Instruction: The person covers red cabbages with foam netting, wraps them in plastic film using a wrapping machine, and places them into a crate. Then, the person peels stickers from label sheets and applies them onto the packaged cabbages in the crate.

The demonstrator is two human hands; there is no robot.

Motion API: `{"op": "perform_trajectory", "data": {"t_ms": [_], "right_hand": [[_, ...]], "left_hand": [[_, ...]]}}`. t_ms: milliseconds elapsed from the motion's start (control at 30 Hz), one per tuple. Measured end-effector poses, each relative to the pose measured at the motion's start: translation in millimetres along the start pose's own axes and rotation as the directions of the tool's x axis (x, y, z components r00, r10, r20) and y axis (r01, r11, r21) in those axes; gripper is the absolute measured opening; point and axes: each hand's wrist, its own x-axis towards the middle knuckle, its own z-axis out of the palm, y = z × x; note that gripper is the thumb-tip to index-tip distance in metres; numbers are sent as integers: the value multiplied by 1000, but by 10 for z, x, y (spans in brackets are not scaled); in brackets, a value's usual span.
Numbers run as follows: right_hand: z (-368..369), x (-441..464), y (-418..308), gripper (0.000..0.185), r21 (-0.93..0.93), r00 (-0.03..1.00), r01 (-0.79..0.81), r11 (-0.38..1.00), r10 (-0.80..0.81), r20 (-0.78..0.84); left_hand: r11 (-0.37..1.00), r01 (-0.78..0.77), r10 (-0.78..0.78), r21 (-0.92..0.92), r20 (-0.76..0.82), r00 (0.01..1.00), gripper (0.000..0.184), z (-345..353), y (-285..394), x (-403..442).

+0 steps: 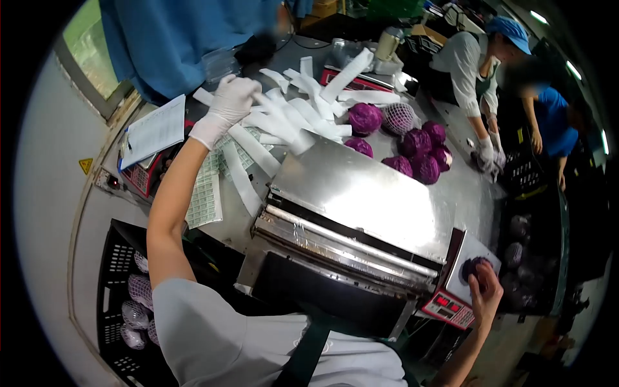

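My left hand (227,109), in a white glove, has its fingers closed on a white foam net sleeve (274,111) at the left end of a loose pile of such sleeves. At the right, my bare right hand (485,288) has its fingers round the near side of a small dark purple cabbage (476,266), which rests on the scale (456,290) with a red lit display. Between my hands stands a metal wrapping machine (361,193). Beyond it lie several purple cabbages (417,143), and one cabbage (398,119) wears a white net.
A black crate (119,258) with netted cabbages stands at the lower left. Sheets of labels (205,197) and a clipboard (153,132) lie at the left. At the right, a co-worker in a blue cap (461,71) handles a cabbage; another person in blue (556,122) stands beside a dark crate.
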Motion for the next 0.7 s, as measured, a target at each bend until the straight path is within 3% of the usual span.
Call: {"op": "perform_trajectory", "data": {"t_ms": [67, 100, 133, 167, 200, 300, 333, 367, 400, 433, 467, 500, 533, 600, 633, 667, 700], "right_hand": [[170, -72, -9, 31, 67, 981, 182, 981, -177, -79], [223, -117, -227, 36, 121, 981, 190, 974, -183, -69], [305, -155, -302, 48, 199, 974, 221, 955, -208, -87], [335, -183, -422, 67, 282, 959, 282, 917, -262, -105], [366, -225, -469, 81, 323, 938, 344, 882, -306, -164], [406, -408, -448, 69, 652, 953, 301, 696, -211, -216], [400, -462, -345, 63, 752, 961, 276, 598, -179, -210], [353, -534, -240, 57, 733, 972, 233, 639, -146, -182], [323, -623, -97, 63, 784, 983, 179, 594, -134, -123], [233, -685, -77, 66, 797, 971, 237, 555, -124, -203], [133, -730, -58, 69, 801, 953, 298, 520, -118, -277], [87, -755, 59, 78, 787, 942, 335, 518, -172, -288], [40, -801, 118, 65, 843, 952, 307, 441, -126, -280], [30, -918, 348, 42, 822, 993, 115, 557, -72, -91], [26, -986, 347, 25, 902, 992, 96, 422, 29, -119], [40, -1017, 412, 24, 909, 987, 83, 409, 94, -133], [7, -1053, 462, 22, 908, 981, 75, 413, 134, -142]], "left_hand": [[975, -160, 128, -153, -203, 971, 12, -403, 624, 121], [937, -210, 159, -278, -196, 968, 11, -529, 1022, 122], [927, -288, 247, -240, -188, 951, 13, -746, 1524, 53], [837, -412, 355, -359, -216, 909, 17, -862, 1945, -4], [709, -312, 317, -633, -109, 942, 21, -807, 2287, -210], [548, -162, 481, -821, 151, 864, 21, -981, 3145, -602], [500, -69, 530, -863, 242, 812, 21, -1003, 3311, -667], [478, -2, 553, -878, 299, 778, 22, -1010, 3422, -712], [463, 76, 568, -883, 361, 739, 24, -1014, 3494, -767], [465, 110, 582, -879, 396, 710, 25, -1000, 3550, -806], [505, 182, 619, -843, 502, 604, 26, -1040, 3613, -784], [493, 173, 644, -853, 491, 586, 26, -1003, 3680, -802], [484, 163, 665, -860, 483, 569, 26, -944, 3751, -821], [482, 178, 677, -858, 493, 545, 30, -896, 3883, -861], [460, 200, 698, -865, 491, 520, 29, -896, 3952, -846], [439, 226, 718, -870, 491, 493, 29, -900, 4019, -839], [310, 340, 751, -888, 448, 485, 27, -755, 4033, -884]]}}
